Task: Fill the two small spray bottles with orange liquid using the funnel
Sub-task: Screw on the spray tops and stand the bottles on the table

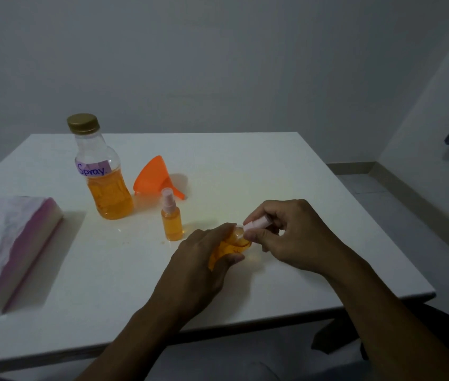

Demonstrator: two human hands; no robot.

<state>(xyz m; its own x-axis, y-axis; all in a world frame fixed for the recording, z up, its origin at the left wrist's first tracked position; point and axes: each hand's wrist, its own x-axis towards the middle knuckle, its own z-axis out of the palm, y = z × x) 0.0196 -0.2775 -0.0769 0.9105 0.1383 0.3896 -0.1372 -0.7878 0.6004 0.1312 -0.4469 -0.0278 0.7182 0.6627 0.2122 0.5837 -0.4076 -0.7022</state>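
Handwriting on the big bottle's (102, 182) label reads "Spray." Our left hand (195, 268) grips a tilted small spray bottle (231, 247) above the table (300, 215); our right hand (294, 235) pinches its pink sprayer top (255, 224). The second filled bottle (172, 218) stands upright near the funnel (153, 176).

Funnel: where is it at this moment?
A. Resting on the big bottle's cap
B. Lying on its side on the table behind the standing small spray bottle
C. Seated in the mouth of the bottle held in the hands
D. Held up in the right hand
B: the funnel lies tipped on the table, behind the small spray bottle, touched by neither hand.
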